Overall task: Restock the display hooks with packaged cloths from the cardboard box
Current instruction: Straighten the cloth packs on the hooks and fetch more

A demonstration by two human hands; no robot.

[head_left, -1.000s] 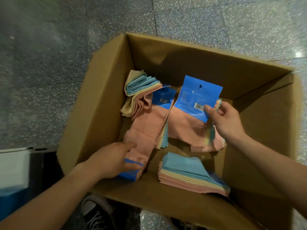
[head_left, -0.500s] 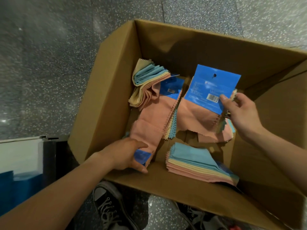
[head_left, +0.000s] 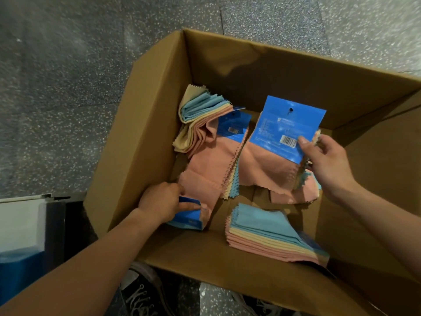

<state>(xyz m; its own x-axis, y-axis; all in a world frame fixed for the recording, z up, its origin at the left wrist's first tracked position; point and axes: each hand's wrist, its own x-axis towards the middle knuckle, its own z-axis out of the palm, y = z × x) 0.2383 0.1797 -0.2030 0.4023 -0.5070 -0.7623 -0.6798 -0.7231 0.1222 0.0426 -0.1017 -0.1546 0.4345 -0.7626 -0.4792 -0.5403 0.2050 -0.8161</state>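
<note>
Inside the brown cardboard box (head_left: 141,137), the right hand (head_left: 328,165) has raised a blue-carded pack of pink cloths (head_left: 284,126) off the heap, its grip pinching the card's lower corner. The left hand (head_left: 159,204) has closed its grip round a second blue-carded pack (head_left: 189,216) in the box's near-left corner. Both packs look ready to lift out. The display hooks are out of view, and the left pack's underside is hidden.

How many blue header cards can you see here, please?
4: the tall card pinched by the right hand, the middle card left of it, the low card gripped by the left hand, the edge card under the near stack. Others may be hidden.
</note>
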